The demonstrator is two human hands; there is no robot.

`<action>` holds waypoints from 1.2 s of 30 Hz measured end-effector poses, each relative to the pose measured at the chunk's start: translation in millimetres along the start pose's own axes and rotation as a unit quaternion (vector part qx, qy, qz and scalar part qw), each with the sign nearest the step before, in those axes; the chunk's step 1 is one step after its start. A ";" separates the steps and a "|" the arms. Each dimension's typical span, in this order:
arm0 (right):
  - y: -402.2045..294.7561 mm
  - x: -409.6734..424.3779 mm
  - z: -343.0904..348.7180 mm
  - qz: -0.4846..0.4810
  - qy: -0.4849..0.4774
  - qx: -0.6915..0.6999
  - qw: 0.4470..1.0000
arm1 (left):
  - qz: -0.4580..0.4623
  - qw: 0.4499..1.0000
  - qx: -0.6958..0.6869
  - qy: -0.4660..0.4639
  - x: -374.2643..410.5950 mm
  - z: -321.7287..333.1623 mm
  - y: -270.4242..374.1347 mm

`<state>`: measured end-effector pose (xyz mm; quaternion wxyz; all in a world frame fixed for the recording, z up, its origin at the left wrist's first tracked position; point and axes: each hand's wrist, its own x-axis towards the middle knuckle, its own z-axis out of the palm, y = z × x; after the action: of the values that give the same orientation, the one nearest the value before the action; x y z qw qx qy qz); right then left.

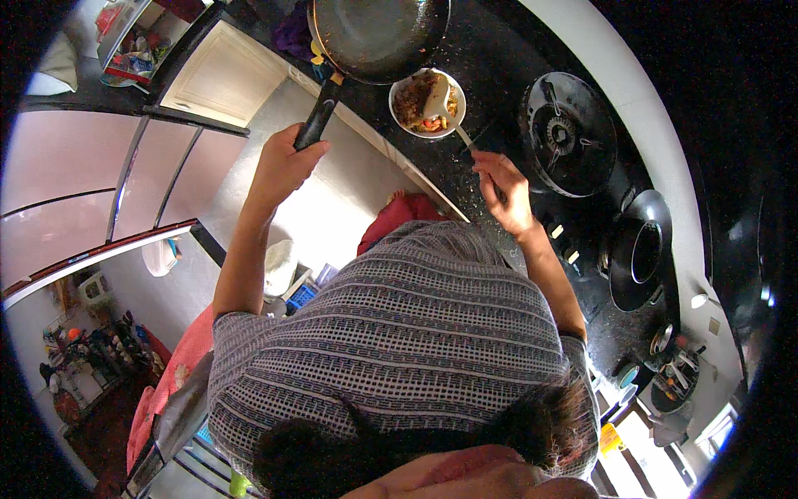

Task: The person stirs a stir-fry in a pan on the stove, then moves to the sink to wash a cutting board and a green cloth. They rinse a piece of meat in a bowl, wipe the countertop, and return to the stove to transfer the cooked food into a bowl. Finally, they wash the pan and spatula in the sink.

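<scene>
My left hand [290,159] is closed around the black handle of a frying pan [380,37], whose dark round body is at the top of the view. Just below the pan's rim, a white bowl [459,128] of cooked food with browned and red pieces stands on the black countertop. My right hand [506,190] grips the thin handle of a pale spatula [440,96]. The spatula's broad head rests on the food in the bowl.
On the right are a gas burner [560,134] and a dark wok [642,252] on the black hob. Purple cloth [292,34] lies beside the pan. The counter's edge [399,159] runs between my arms; a utensil basket [673,383] sits at the far right.
</scene>
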<state>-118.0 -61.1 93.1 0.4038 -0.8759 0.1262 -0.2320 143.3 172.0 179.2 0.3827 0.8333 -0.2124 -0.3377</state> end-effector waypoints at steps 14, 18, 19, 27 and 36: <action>-16.4 -7.0 -1.8 -0.003 -0.040 -0.065 0.997 | 0.029 0.998 0.008 -0.046 12.4 0.5 7.1; -18.4 -16.7 -8.5 -0.004 -0.026 -0.064 0.998 | 0.024 0.998 0.006 -0.051 11.1 5.5 10.8; -17.1 -16.4 -5.7 -0.008 -0.019 -0.059 0.998 | 0.023 0.998 0.005 -0.054 12.3 5.8 11.7; -6.5 -13.4 6.1 -0.003 0.015 -0.029 0.999 | 0.044 0.997 0.023 -0.062 22.4 10.3 16.5; -19.8 -24.4 -17.6 0.018 -0.013 -0.055 0.998 | 0.055 0.995 0.028 -0.081 25.7 12.4 12.2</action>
<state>-147.3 -49.9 110.7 0.3607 -0.8972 0.1498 -0.2063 150.7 142.6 172.5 0.3590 0.8006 -0.2973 -0.3765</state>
